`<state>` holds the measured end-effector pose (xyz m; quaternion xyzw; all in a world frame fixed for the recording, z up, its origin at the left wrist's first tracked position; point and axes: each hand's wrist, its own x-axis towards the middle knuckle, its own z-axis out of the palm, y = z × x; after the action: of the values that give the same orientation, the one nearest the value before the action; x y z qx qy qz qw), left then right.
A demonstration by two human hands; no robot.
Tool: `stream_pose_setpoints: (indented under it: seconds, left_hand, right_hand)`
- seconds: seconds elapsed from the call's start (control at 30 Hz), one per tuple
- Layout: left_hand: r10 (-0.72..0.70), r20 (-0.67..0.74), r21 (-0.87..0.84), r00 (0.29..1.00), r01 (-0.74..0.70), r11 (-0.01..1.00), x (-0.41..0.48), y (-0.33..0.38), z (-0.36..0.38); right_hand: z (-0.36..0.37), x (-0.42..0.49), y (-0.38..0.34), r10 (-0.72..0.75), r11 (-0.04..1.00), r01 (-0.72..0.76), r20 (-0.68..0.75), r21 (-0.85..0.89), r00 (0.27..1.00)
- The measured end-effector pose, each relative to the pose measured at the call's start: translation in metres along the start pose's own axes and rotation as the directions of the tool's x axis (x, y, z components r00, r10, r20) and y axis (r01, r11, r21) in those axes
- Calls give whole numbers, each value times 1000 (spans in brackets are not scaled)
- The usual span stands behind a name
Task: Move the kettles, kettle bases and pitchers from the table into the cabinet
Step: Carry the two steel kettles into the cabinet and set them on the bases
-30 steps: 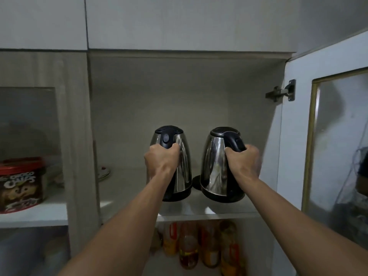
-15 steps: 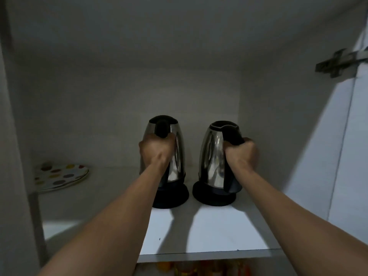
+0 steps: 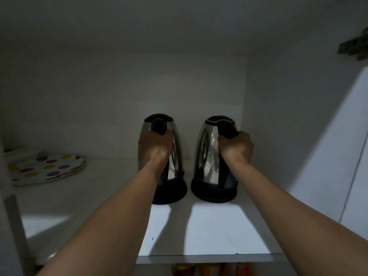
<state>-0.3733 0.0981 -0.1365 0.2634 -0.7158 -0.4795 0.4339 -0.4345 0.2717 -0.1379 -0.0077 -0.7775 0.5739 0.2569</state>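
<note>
Two shiny steel kettles with black lids and handles stand side by side deep on the white cabinet shelf (image 3: pixel 209 232). The left kettle (image 3: pixel 176 156) sits on its black round base (image 3: pixel 175 193), and my left hand (image 3: pixel 154 146) is closed around its handle. The right kettle (image 3: pixel 207 154) sits on its own black base (image 3: pixel 214 194), and my right hand (image 3: pixel 237 146) grips its handle. Both forearms reach in from the bottom of the view.
A stack of polka-dot plates (image 3: pixel 45 170) lies at the left of the shelf. The cabinet's right wall (image 3: pixel 278 116) is close to the right kettle, with a door hinge (image 3: pixel 354 46) above. Bottles (image 3: pixel 209 269) show on the shelf below.
Both kettles went from the shelf's front edge deeper into the cabinet and now rest on the shelf. My view has moved closer inside, and both hands still grip the handles.
</note>
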Motion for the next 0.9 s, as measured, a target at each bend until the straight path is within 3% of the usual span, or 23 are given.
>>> stream_pose_setpoints:
  seconds: [0.2,0.47,0.63,0.9]
  left_hand:
    - [-35,21,12,999,35,999,-15,4,-8]
    - [-36,53,-29,998,37,999,-37,2,-17]
    - [-17,11,-23,1000,17,1000,-36,-2,-16]
    - [18,14,17,1000,-19,1000,-25,-9,-10]
  right_hand:
    - [-10,-8,0,0,1000,1,40,-15,999]
    - [-9,-22,9,-117,993,120,107,-22,987]
    - [-12,-7,7,-33,999,35,99,-22,995]
    - [-5,-7,8,-14,999,18,84,-41,996]
